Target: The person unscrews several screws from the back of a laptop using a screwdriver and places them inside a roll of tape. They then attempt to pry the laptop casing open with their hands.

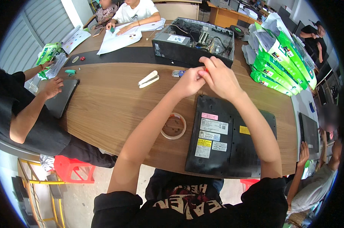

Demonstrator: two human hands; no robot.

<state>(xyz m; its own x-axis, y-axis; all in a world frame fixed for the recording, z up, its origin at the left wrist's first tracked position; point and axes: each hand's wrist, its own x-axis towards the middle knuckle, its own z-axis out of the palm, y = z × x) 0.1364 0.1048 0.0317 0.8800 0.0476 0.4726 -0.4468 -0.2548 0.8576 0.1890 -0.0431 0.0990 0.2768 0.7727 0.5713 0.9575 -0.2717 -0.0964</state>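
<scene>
My left hand [188,81] and my right hand [224,80] meet over the far edge of an upturned black laptop [214,159]. Both are closed, fingertips together around something small. Only a bit of red [207,69] shows between them, so its kind is hidden. Stickers in white, pink and yellow cover part of the laptop's underside. Left of it lies a tape roll [184,133] with several tiny dark pieces inside its ring. Past my hands stands an opened desktop computer case [168,50] with its boards and cables exposed.
A white stapler [148,79] and a small clear-and-blue item [177,73] lie near the case. Green-and-white paper packs [280,62] are piled at the right. Left, a person rests a hand on a closed laptop [61,99]. Another person handles paper sheets [117,41] across the table.
</scene>
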